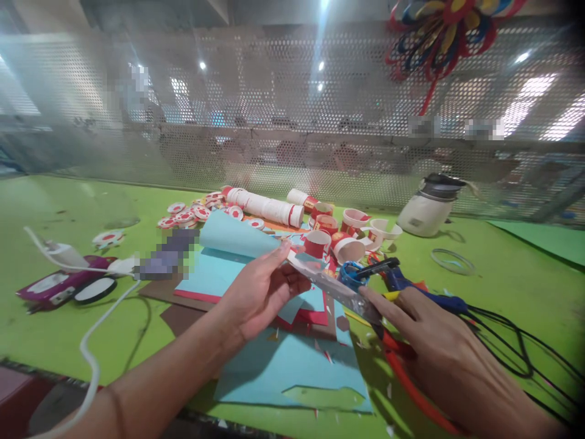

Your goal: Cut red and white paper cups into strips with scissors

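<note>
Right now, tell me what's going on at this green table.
A person holds a clear plastic strip between both hands: the left hand grips its upper end, the right hand its lower end, over light blue paper sheets. Red-handled scissors lie beneath the right hand. Red-and-white paper cups and a blue glue gun sit just beyond.

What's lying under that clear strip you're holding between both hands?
Under the clear strip lie light blue paper sheets and red paper on the green table. The left hand and right hand cover what lies beneath them.
</note>
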`<state>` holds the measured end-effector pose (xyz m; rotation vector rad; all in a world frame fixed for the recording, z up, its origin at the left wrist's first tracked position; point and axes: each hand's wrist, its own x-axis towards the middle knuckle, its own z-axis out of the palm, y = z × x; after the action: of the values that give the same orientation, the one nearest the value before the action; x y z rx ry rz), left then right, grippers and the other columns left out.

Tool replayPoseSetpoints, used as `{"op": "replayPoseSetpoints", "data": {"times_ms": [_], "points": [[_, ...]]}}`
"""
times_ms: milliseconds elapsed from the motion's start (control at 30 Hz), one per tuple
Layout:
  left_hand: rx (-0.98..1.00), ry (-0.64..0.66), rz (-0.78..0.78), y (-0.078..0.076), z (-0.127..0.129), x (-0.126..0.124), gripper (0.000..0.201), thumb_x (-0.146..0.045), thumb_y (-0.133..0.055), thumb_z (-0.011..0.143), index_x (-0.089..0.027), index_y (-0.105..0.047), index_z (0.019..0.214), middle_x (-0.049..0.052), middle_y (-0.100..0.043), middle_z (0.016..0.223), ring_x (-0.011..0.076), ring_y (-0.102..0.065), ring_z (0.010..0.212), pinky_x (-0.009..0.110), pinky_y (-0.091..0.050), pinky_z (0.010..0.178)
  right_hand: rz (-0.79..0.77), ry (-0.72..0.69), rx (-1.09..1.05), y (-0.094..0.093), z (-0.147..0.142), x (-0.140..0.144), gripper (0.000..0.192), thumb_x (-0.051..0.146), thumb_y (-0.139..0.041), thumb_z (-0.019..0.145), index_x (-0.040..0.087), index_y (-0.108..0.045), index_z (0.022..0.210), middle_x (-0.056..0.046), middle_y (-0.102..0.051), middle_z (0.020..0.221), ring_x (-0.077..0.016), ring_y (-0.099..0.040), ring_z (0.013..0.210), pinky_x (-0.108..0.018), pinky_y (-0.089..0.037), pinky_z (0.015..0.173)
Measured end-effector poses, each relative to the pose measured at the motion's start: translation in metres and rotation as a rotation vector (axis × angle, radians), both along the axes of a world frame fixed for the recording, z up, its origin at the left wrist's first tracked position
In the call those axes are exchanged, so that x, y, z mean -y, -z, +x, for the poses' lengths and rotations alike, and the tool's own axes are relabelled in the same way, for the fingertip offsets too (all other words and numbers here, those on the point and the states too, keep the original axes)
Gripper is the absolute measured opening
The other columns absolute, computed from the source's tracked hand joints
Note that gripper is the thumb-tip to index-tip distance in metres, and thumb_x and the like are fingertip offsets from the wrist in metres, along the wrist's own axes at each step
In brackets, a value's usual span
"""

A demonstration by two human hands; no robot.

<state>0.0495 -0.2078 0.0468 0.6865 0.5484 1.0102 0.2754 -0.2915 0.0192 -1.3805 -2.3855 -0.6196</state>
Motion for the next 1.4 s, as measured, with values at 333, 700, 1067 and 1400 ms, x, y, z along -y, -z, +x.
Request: {"op": "replayPoseSetpoints", "data": {"times_ms": [333,700,1067,1400], "points": [[0.082,-0.034,0.038,-0.001,0.002,0.003,0.016,-0.019,-0.054,0.085,-0.010,-0.066,0.091,0.010,-0.069,0.086,0.0165,-0.065,0.079,0.030,-0.054,0.076,-0.025,-0.027,-0.025,-0.004,-0.003,0.003,0.047,0.003,-0.035,0.080,0.011,-0.046,0.125,-0.004,-0.047,0.068,-0.0169,-0.049,0.051,-0.030,-0.042,0.044],[0.083,-0.023,0.056,-0.001,0.000,0.001,0.016,-0.020,-0.053,0.085,-0.012,-0.066,0.091,0.010,-0.068,0.089,0.0157,-0.064,0.079,0.031,-0.054,0.078,-0.113,0.028,-0.084,0.000,-0.003,0.011,0.052,0.008,-0.038,0.081,0.018,-0.043,0.131,-0.005,-0.048,0.072,-0.0174,-0.051,0.054,-0.031,-0.045,0.046],[0.045,-0.019,0.058,0.001,0.000,0.001,0.017,-0.020,-0.052,0.086,-0.011,-0.066,0.088,0.009,-0.068,0.086,0.0154,-0.063,0.077,0.027,-0.053,0.070,-0.025,0.033,-0.021,-0.005,-0.007,0.009,0.042,0.012,-0.037,0.085,0.014,-0.049,0.126,-0.004,-0.046,0.069,-0.0169,-0.048,0.052,-0.031,-0.044,0.044],[0.056,-0.030,0.019,0.001,0.000,0.001,0.015,-0.023,-0.056,0.084,-0.011,-0.063,0.081,0.008,-0.067,0.078,0.0135,-0.062,0.069,0.026,-0.052,0.065,-0.054,0.028,-0.029,-0.006,-0.010,0.010,0.043,0.009,-0.037,0.084,0.011,-0.048,0.125,-0.003,-0.048,0.066,-0.0165,-0.050,0.050,-0.029,-0.043,0.043]]}}
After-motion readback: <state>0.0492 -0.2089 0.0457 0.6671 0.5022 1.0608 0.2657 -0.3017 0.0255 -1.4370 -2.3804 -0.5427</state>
